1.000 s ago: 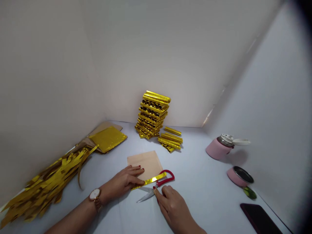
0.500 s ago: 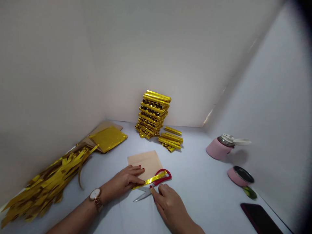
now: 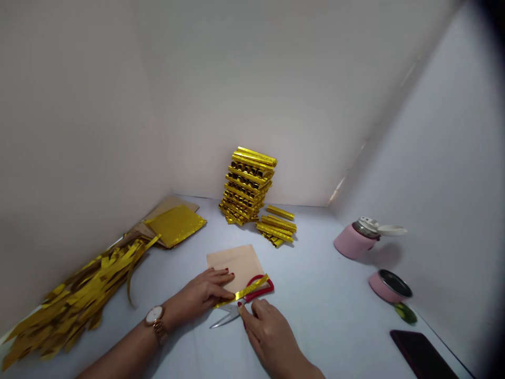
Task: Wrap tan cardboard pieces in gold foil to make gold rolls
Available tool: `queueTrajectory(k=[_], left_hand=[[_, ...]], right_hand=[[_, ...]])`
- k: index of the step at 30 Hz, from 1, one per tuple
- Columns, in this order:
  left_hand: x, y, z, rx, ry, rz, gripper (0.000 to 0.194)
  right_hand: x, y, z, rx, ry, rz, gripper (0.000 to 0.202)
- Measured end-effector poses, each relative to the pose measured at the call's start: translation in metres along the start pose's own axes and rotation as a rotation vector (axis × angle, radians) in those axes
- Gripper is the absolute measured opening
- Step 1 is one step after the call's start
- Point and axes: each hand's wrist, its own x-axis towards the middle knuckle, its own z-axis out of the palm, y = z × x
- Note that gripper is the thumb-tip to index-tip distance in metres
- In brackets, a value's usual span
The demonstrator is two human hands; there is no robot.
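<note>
My left hand (image 3: 207,290), a watch on its wrist, lies with outstretched fingers on a tan sheet of paper (image 3: 236,258). Its thumb and index finger press near a narrow gold foil strip (image 3: 252,287) along the sheet's near edge. The strip's far end lifts over the red handles of a pair of scissors (image 3: 270,288). My right hand (image 3: 265,329) is closed around the scissors near the pivot. The slightly parted blades point left, below my left fingers. Part of the scissors is hidden under the strip and my right hand.
A stack of gold foil tubes (image 3: 246,187) stands at the back, with several loose tubes (image 3: 276,227) beside it. Gold sheets (image 3: 177,223) and cut strips (image 3: 90,289) lie left. A pink bottle (image 3: 353,242), pink cup (image 3: 389,286), green object (image 3: 405,312) and phone (image 3: 424,352) are right.
My right hand and the scissors have shifted slightly left along the strip. My left hand stays in place on the paper.
</note>
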Motion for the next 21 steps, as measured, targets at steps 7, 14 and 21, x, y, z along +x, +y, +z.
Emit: queueTrajectory(k=[7,14,21], left_hand=[[0.000,0.004,-0.002,0.012,-0.019,-0.014,0.036],[0.000,0.003,-0.001,0.017,-0.014,-0.010,0.034],[-0.002,0.004,-0.001,0.011,0.004,-0.007,0.035]], right_hand=[[0.000,-0.001,0.001,-0.011,0.007,0.002,0.036],[-0.011,0.002,-0.015,0.071,0.013,-0.091,0.029],[-0.083,0.109,-0.035,-0.255,0.270,0.505,0.038]])
